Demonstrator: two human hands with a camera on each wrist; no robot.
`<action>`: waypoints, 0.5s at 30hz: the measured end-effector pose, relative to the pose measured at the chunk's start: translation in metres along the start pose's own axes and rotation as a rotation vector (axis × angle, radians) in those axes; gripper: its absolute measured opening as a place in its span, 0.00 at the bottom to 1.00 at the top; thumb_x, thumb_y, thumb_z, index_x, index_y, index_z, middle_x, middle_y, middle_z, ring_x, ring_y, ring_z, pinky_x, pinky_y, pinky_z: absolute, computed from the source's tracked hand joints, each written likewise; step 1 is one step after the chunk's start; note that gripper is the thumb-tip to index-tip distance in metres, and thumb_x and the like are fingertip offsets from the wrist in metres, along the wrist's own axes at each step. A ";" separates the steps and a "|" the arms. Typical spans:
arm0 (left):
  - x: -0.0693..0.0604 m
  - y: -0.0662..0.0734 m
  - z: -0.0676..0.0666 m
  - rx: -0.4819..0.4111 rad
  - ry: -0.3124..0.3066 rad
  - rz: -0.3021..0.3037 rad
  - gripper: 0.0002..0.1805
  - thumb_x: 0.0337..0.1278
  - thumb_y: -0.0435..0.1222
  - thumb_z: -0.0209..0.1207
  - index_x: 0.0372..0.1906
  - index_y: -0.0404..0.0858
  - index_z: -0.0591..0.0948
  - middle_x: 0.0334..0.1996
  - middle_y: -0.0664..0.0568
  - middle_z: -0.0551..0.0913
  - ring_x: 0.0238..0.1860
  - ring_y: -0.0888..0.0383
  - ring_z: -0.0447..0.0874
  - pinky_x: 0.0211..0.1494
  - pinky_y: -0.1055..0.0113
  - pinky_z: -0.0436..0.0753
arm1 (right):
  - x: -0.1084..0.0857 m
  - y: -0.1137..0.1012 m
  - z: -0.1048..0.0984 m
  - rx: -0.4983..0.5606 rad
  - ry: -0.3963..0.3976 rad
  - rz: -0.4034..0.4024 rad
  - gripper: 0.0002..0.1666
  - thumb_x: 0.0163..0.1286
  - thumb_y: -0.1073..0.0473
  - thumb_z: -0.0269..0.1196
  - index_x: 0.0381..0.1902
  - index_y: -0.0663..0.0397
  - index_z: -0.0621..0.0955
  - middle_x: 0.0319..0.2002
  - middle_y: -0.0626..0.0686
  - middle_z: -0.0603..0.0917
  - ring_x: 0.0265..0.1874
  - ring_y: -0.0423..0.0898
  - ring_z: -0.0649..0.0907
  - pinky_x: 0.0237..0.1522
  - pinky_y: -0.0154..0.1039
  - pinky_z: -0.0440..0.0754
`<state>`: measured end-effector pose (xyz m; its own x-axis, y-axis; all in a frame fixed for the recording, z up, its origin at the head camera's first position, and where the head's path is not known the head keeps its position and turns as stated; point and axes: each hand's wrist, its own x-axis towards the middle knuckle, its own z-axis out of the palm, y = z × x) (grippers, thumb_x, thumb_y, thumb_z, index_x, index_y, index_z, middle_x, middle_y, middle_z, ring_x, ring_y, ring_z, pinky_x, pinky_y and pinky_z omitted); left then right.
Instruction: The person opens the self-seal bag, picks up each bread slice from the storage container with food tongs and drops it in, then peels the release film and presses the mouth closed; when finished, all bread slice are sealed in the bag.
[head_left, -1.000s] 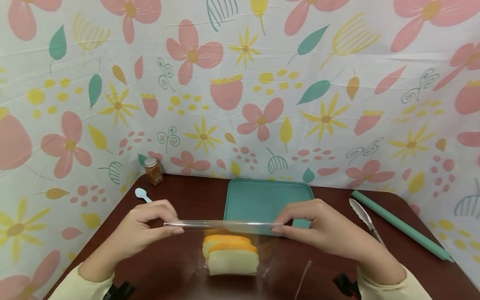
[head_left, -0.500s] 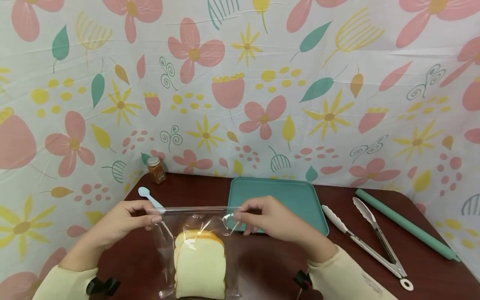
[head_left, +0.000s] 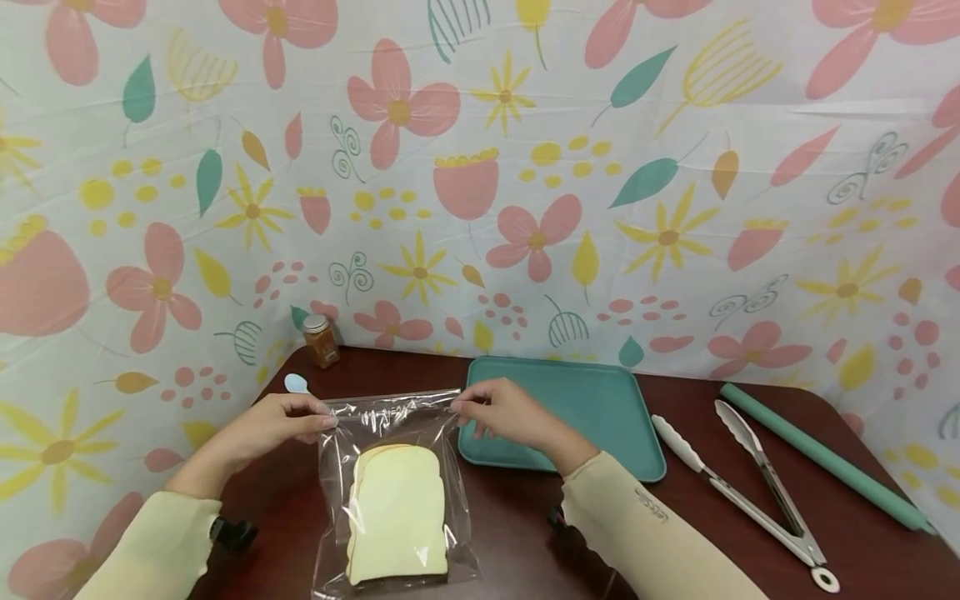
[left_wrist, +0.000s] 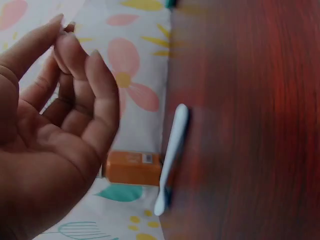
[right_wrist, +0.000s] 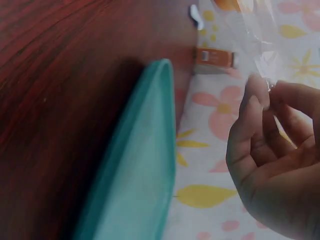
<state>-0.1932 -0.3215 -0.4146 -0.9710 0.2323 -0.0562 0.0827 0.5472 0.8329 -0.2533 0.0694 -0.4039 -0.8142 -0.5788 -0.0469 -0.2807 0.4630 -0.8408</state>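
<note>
A clear plastic bag (head_left: 461, 508) hangs by its top edge between both hands in the head view. Inside it are slices of bread (head_left: 397, 512), one overlapping another, facing forward. My left hand (head_left: 288, 421) pinches the bag's upper left corner between thumb and fingertips. At the upper right corner, my right hand (head_left: 498, 412) pinches the bag in the same way. The right wrist view shows part of the clear bag (right_wrist: 262, 42) rising from the fingertips of the right hand (right_wrist: 275, 155). In the left wrist view the left hand (left_wrist: 60, 110) has its thumb and fingertips together.
A teal tray (head_left: 570, 417) lies behind the right hand. Metal tongs (head_left: 750, 492) rest open at the right, beside a green roll (head_left: 825, 458). At the back left stand a jar with orange-brown contents (head_left: 322, 343) and a pale blue spoon (head_left: 296, 383).
Both hands have shifted left with the bag, and the bag has tilted so the bread now shows its full face. The tongs, earlier partly hidden by the right arm, are now fully visible.
</note>
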 end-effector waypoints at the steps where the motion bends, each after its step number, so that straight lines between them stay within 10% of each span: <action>1: 0.004 -0.002 0.001 0.011 -0.003 -0.024 0.16 0.71 0.45 0.69 0.52 0.36 0.89 0.46 0.52 0.89 0.43 0.55 0.89 0.49 0.65 0.89 | 0.003 0.002 0.002 0.000 0.006 0.016 0.13 0.82 0.46 0.64 0.44 0.43 0.91 0.40 0.60 0.89 0.26 0.49 0.86 0.32 0.43 0.86; 7: 0.024 -0.011 0.004 0.116 0.011 -0.083 0.16 0.71 0.47 0.69 0.47 0.37 0.89 0.42 0.49 0.88 0.39 0.56 0.84 0.45 0.65 0.85 | 0.026 0.012 0.016 0.000 0.067 0.113 0.13 0.82 0.51 0.63 0.43 0.47 0.92 0.23 0.47 0.78 0.14 0.40 0.62 0.21 0.35 0.65; 15: 0.049 -0.007 0.006 0.272 0.038 -0.101 0.14 0.69 0.47 0.70 0.41 0.39 0.89 0.37 0.49 0.90 0.34 0.55 0.79 0.37 0.63 0.79 | 0.039 0.018 0.025 0.167 0.114 0.223 0.14 0.83 0.57 0.58 0.50 0.58 0.88 0.32 0.54 0.88 0.20 0.40 0.78 0.23 0.33 0.77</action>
<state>-0.2402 -0.3096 -0.4266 -0.9847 0.1384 -0.1061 0.0376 0.7627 0.6457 -0.2774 0.0384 -0.4344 -0.9006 -0.3919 -0.1878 -0.0088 0.4484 -0.8938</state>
